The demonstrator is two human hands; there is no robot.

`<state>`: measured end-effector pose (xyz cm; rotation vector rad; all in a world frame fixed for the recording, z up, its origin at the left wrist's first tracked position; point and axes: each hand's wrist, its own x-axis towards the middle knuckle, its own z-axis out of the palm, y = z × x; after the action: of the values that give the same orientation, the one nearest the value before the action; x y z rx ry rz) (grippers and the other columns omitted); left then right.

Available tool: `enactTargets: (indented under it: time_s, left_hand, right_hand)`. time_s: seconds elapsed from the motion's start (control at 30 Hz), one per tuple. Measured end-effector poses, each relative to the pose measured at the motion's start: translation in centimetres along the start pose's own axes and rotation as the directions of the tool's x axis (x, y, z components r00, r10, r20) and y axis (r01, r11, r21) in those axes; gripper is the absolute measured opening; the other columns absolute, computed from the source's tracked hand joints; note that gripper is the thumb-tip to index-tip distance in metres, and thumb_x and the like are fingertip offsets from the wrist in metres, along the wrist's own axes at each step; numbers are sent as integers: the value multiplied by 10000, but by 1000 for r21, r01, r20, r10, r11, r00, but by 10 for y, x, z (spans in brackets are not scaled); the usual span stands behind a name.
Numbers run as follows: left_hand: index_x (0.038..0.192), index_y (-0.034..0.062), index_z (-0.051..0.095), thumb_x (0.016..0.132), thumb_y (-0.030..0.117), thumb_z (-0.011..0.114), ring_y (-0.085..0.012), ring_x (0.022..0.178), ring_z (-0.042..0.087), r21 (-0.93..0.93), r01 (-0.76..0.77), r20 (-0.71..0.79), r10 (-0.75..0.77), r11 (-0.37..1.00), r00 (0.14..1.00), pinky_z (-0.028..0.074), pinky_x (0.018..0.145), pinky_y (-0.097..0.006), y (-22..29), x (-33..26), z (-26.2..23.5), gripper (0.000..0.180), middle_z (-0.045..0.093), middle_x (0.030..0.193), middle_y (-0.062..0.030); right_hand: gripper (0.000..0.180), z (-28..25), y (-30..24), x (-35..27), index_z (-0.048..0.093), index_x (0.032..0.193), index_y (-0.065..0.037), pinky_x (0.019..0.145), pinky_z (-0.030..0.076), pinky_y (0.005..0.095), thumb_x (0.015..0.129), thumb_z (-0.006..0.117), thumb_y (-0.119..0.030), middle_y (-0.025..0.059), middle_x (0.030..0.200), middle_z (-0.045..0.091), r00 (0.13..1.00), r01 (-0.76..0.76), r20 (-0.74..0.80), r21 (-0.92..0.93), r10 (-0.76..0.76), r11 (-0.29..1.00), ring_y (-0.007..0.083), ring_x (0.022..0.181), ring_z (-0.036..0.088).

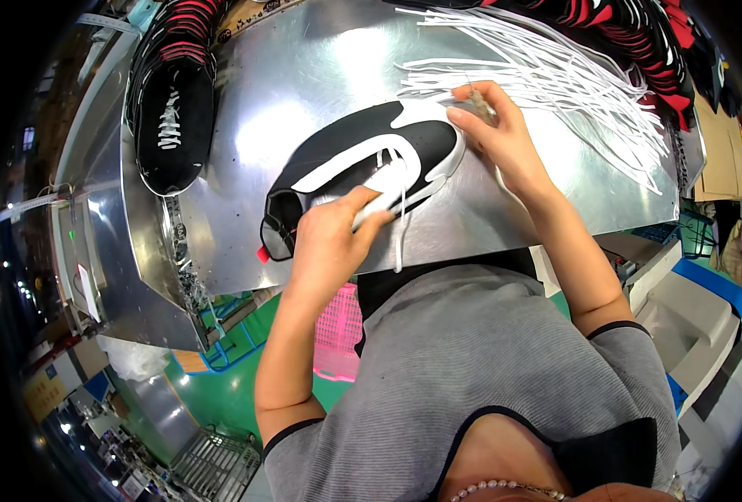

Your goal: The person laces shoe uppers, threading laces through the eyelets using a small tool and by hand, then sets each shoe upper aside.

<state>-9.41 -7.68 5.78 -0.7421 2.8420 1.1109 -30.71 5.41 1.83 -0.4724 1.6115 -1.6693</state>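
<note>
- The left forearm (287,360) comes up from the near side, left of the grey top (496,360), and slants far and slightly right to the wrist.
- The left hand (331,238) is turned back-up over the near edge of the shoe upper (342,146), its index finger and thumb reaching right and clamped on a white strip beside the opening; the other fingers are mostly hidden beneath.
- The right arm (576,259) bends at the elbow on the near right, its forearm running far and left over the metal table (505,222).
- The right hand (509,138) is at the far right end of the shoe upper, index finger arched and thumb extended left, their tips apart.
- Between them shows a small brownish item (481,107), blurred; whether the fingers grip it, I cannot tell.
- The black-and-white shoe upper lies at the middle of the table, slanting from near left, where its red tab (262,254) shows, to far right.
- A white lace (399,238) hangs from it toward the near table edge.
- Loose white laces (555,84) spread beyond the right hand, far right; a row of black uppers (174,125) stands at the far left.
</note>
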Motion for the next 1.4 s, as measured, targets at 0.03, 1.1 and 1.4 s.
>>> enactTargets:
  time_s: [0.03,1.1,1.4]
  left_hand:
    - [1040,21,649,843,193,735,-371,746,662,-6,9,-4,-9,1000,1000,512,656,-412,-2,-3,1,275,683,849,-190]
    - [1061,58,681,889,237,679,-362,705,642,138,-54,-148,75,989,986,503,664,-391,15,1,-11,248,665,805,-203]
    - [1108,25,666,918,234,644,-343,858,677,84,-44,-58,49,995,997,511,765,-394,29,9,3,283,697,959,-195]
  right_hand:
    - [248,3,4,-8,616,1063,-72,565,328,187,880,729,-195,-51,819,568,995,95,-19,-56,-96,994,16,643,439]
    - [158,-44,11,-126,640,889,-10,591,393,268,883,700,-155,5,709,533,911,217,404,-303,-81,928,94,633,474]
    - [165,8,-20,-34,672,1012,13,661,436,210,913,674,-118,3,837,650,928,291,318,-285,-196,913,38,735,526]
